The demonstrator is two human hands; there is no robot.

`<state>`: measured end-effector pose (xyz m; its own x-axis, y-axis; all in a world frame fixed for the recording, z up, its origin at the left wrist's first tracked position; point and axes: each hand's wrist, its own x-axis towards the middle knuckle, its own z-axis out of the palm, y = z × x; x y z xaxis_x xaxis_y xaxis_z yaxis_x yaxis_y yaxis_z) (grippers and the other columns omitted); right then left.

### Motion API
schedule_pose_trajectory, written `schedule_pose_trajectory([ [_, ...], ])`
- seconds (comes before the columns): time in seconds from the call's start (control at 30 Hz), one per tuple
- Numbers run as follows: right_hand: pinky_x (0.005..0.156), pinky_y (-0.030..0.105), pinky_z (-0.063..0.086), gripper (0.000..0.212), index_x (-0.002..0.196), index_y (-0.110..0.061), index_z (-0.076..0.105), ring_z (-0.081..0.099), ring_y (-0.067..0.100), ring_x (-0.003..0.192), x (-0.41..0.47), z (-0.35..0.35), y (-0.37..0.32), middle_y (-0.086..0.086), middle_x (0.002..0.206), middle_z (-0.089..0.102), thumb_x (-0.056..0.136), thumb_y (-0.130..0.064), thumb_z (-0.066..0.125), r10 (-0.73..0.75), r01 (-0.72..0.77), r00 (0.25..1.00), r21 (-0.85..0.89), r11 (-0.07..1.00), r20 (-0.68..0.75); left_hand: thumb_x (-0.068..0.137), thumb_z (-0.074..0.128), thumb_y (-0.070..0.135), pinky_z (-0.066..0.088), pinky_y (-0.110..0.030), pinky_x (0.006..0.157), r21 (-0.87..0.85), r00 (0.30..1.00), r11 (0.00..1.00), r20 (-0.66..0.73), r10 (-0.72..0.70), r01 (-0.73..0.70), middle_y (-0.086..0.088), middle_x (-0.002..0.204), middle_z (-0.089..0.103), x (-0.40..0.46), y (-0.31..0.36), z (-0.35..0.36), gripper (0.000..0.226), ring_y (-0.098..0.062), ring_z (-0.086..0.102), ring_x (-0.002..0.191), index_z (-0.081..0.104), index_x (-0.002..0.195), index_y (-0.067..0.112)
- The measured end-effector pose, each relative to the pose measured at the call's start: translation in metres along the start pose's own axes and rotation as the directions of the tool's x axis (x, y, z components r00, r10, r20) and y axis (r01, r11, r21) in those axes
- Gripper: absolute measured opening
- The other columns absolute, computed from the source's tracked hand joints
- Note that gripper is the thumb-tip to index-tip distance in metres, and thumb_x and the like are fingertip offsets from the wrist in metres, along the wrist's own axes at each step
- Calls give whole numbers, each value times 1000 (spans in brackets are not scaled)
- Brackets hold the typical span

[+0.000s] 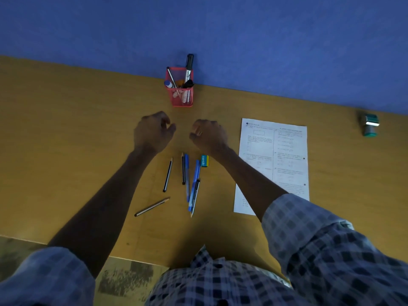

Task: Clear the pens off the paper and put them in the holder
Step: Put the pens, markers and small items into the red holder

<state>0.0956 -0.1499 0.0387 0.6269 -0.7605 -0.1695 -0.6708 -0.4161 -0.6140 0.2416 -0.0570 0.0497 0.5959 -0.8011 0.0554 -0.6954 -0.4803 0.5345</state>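
Left hand (152,134) and right hand (208,135) hover mid-bench, fingers loosely curled, holding nothing. Just toward the near edge lie the pens (192,184) and pencils (167,174) on bare bench (66,129), an eraser (204,161) beside them. The paper (287,160) lies right of them. The red holder (180,89) stands at the far edge.

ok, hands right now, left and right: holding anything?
Left hand: fingers loosely curled, holding nothing, above the desk.
Right hand: fingers curled, nothing visible in it.
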Motion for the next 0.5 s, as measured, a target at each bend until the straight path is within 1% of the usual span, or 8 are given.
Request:
schedule_pose_trajectory([
  [0.03, 86, 35, 55, 27, 109, -19, 69, 67, 22, 97, -4, 4, -1, 4, 107, 72, 84, -29, 64, 28, -28, 999, -19, 999, 42, 82, 68, 36, 53, -33, 69, 13, 1000, 1000, 21, -11, 11, 1, 78, 71, -9, -3, 3, 18, -23, 68, 77, 68, 90, 20],
  [0.1, 89, 34, 51, 30, 109, -23, 68, 64, 26, 103, -13, 13, -1, 5, 112, 70, 82, -35, 66, 75, -70, 993, -57, 996, 86, 81, 68, 36, 55, -35, 69, 40, 997, 999, 70, -26, 23, 2, 81, 71, -25, -8, 6, 20, -23, 68, 78, 68, 92, 19],
  [0.17, 84, 32, 46, 34, 109, -22, 68, 64, 29, 102, -20, 21, -1, 7, 111, 69, 80, -41, 68, 78, -68, 992, -101, 993, 100, 80, 69, 35, 54, -35, 70, 50, 992, 997, 113, -58, 52, 1, 83, 71, -38, -13, 8, 21, -24, 67, 79, 68, 93, 19],
  [0.27, 82, 34, 49, 41, 109, -18, 68, 65, 30, 100, -27, 30, -5, 9, 107, 70, 80, -48, 67, 76, -56, 991, -171, 984, 113, 77, 72, 32, 50, -32, 70, 66, 975, 993, 193, -109, 98, 0, 88, 72, -53, -18, 9, 20, -26, 67, 83, 68, 93, 19],
  [0.3, 80, 33, 49, 42, 109, -18, 67, 65, 31, 100, -29, 33, -7, 10, 107, 69, 81, -49, 67, 74, -52, 991, -190, 980, 114, 76, 72, 31, 50, -32, 70, 73, 968, 991, 218, -124, 110, -1, 89, 72, -57, -20, 9, 19, -27, 67, 85, 68, 91, 19],
  [0.4, 73, 31, 41, 39, 105, -14, 66, 64, 34, 102, -33, 40, -13, 14, 107, 68, 82, -45, 68, 68, -43, 992, -223, 974, 104, 77, 70, 27, 55, -37, 72, 88, 954, 989, 268, -136, 116, -5, 89, 73, -68, -23, 12, 17, -30, 67, 88, 70, 90, 16],
  [0.5, 72, 32, 43, 36, 105, -12, 65, 64, 34, 101, -36, 45, -19, 14, 106, 67, 84, -40, 68, 69, -44, 993, -239, 970, 97, 81, 70, 22, 56, -41, 78, 86, 947, 992, 301, -115, 93, -9, 91, 74, -75, -23, 14, 18, -31, 67, 92, 72, 94, 11],
])
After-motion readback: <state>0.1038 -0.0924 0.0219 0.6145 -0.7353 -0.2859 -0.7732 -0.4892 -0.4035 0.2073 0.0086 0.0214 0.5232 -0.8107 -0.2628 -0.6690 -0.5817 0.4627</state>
